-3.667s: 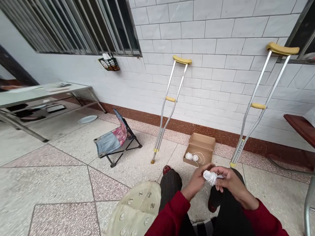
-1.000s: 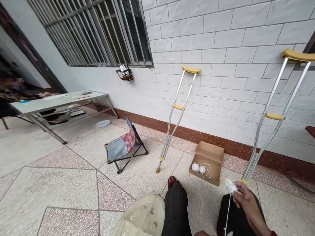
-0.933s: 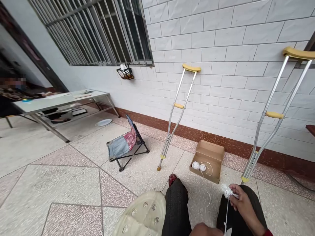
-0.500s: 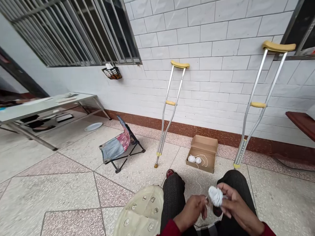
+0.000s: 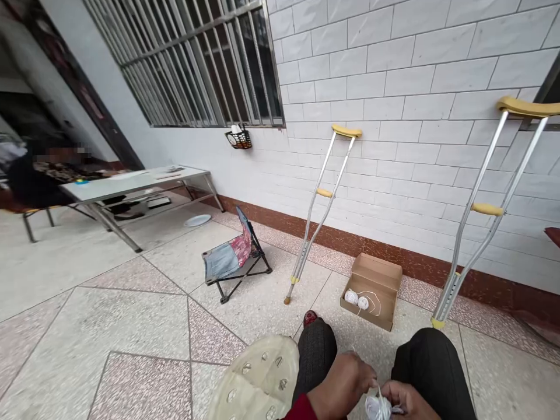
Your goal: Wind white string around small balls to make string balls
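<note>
At the bottom of the view, between my knees, my right hand [image 5: 409, 401] is closed around a ball of white yarn [image 5: 378, 408]. My left hand [image 5: 350, 382] is closed with its fingertips pinching the white strand just above the ball, close beside my right hand. A thin strand runs up from my left hand toward an open cardboard box [image 5: 377, 279] on the floor. Inside the box lie two small white yarn balls [image 5: 356, 299] and some loose loops of yarn.
Two crutches [image 5: 324, 192] [image 5: 486, 209] lean against the tiled wall. A folding chair [image 5: 223, 261] stands left of them. Beside my left leg is a pale round stool top [image 5: 258, 379]. Far left, a person [image 5: 39, 175] sits at a long table [image 5: 144, 177].
The view has swung left, bringing the seated person into sight. Both hands and the yarn ball are lower in the view, and my left hand has come over closer to the ball.
</note>
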Demonstrator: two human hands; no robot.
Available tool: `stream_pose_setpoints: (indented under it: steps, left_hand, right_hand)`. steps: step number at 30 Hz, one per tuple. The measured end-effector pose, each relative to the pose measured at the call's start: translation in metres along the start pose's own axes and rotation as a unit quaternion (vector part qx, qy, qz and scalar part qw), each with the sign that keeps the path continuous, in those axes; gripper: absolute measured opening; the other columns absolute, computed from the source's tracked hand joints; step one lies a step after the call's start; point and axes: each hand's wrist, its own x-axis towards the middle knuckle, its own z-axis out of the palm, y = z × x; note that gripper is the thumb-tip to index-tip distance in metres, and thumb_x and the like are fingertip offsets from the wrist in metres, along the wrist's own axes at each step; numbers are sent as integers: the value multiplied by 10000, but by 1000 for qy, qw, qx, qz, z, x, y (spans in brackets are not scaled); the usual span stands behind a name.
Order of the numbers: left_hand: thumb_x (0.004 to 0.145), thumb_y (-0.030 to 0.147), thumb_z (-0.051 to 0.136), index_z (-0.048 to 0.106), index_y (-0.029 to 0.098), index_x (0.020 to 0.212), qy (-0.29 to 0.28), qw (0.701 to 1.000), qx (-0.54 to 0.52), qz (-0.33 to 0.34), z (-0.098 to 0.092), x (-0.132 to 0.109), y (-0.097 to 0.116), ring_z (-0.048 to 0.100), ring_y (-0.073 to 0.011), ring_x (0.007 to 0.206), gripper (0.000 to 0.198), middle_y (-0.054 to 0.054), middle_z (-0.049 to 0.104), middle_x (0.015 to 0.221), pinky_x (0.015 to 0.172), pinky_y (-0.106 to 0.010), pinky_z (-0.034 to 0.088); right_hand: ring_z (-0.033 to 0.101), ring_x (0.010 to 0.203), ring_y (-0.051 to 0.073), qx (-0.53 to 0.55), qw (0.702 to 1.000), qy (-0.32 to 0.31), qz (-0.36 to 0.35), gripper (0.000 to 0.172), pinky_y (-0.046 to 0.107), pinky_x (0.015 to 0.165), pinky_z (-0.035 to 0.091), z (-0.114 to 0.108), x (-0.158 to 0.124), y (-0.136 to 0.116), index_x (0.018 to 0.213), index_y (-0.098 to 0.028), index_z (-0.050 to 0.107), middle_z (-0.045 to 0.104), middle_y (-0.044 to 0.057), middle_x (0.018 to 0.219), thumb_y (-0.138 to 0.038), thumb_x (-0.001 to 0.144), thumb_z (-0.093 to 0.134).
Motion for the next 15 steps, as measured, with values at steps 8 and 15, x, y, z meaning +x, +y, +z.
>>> stream_pose_setpoints:
  steps: [8, 15]
  left_hand:
    - [901, 376, 506, 653, 131, 636, -45, 964, -240, -110, 40, 8, 16, 556, -124, 572, 390, 7, 599, 576, 581, -205, 418]
    - [948, 315, 537, 589, 207, 1151, -56, 985, -147, -77, 3, 6, 21, 593, -205, 1007, 235, -80, 573, 1205, 853, -375, 520]
  right_hand:
    - [413, 474, 43, 186, 963, 193, 20, 377, 157, 425, 273, -21, -10, -46, 902, -171, 626, 544, -30, 669, -382, 637, 793]
    - [403, 443, 69, -19, 977, 214, -14, 304, 194, 423, 299, -28, 31, 14, 735, -163, 619, 540, -31, 587, -365, 567, 773]
